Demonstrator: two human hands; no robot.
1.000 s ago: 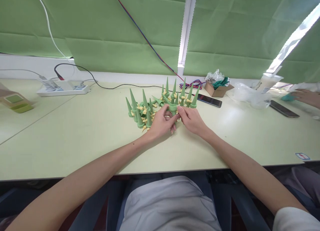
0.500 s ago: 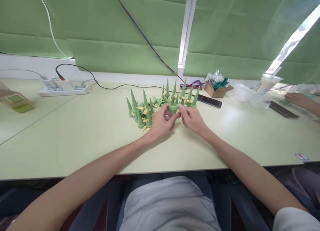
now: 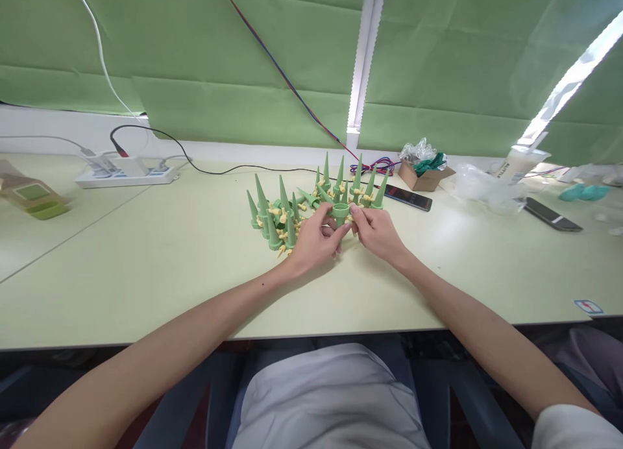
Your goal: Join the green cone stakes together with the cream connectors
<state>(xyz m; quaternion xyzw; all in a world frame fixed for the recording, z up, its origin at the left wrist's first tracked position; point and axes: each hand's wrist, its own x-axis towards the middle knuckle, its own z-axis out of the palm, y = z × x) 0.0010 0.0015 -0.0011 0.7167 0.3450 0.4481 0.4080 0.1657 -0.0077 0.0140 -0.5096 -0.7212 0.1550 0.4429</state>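
A green plant watering spike (image 3: 341, 210) is held over the table with its round open end facing up. My left hand (image 3: 318, 240) is closed around its left side and front. At its right side, my right hand (image 3: 374, 231) pinches a small yellow valve (image 3: 348, 219), mostly hidden by the fingertips. Just left of my left hand stand several green spikes (image 3: 273, 231) with yellow valves, points up. Behind both hands is another group of spikes (image 3: 357, 180), one of them lying on its side.
A black phone (image 3: 407, 197) and a small cardboard box (image 3: 426, 176) lie behind my right hand. Farther right are a plastic bag (image 3: 487, 188), a cup (image 3: 520, 163) and a second phone (image 3: 553, 214). On the left are a power strip (image 3: 127, 175) and a carton (image 3: 32, 193).
Both my hands keep their grip, and the held spike has barely shifted. At the far right, another person's hand has left the view, and a turquoise item now shows there.
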